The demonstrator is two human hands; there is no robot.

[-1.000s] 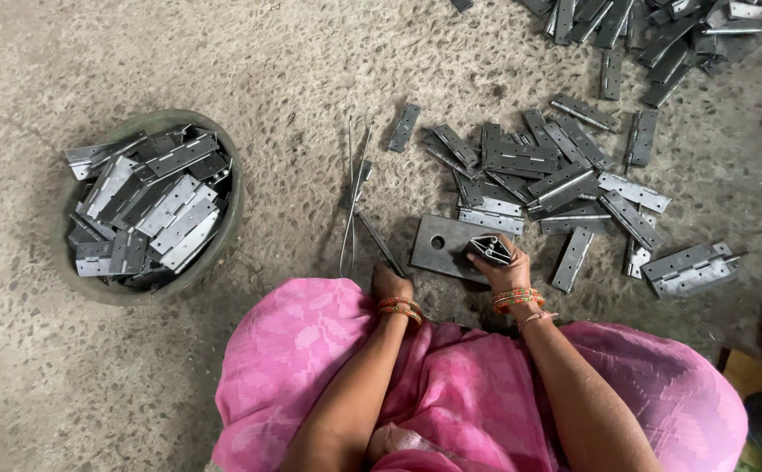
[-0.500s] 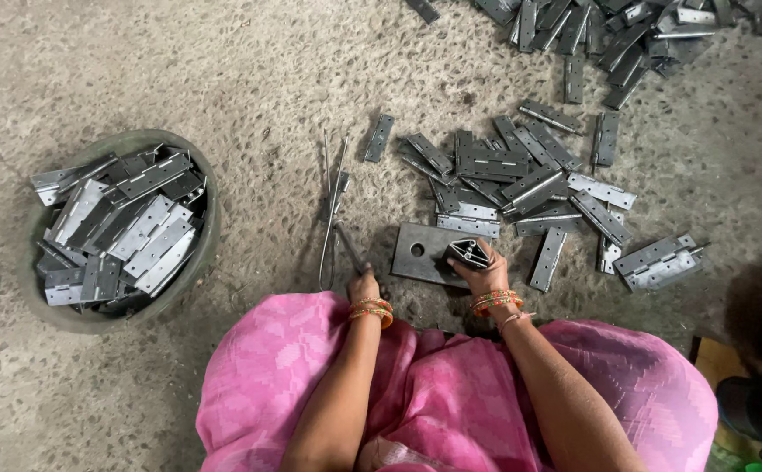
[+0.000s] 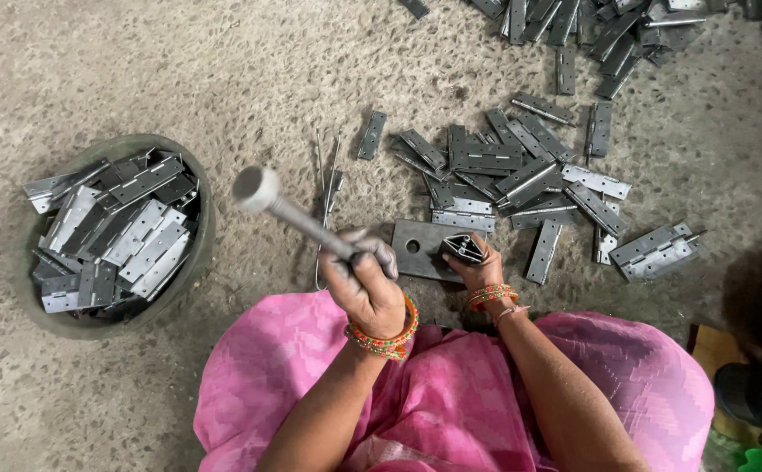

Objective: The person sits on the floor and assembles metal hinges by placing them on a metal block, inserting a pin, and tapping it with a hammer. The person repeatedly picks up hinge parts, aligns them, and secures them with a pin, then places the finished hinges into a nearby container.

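Now left hand [image 3: 365, 284] is up off the floor, fist clamped on a raised hammer [image 3: 289, 212]. Right hand [image 3: 477, 267] hasn't moved, pinching the hinge [image 3: 464, 248] on the steel plate [image 3: 420, 249]. Looks like a strike coming.

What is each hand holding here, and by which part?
The left hand grips a hammer by its handle's lower end, head raised. The right hand holds a folded hinge by its lower edge on the steel plate.
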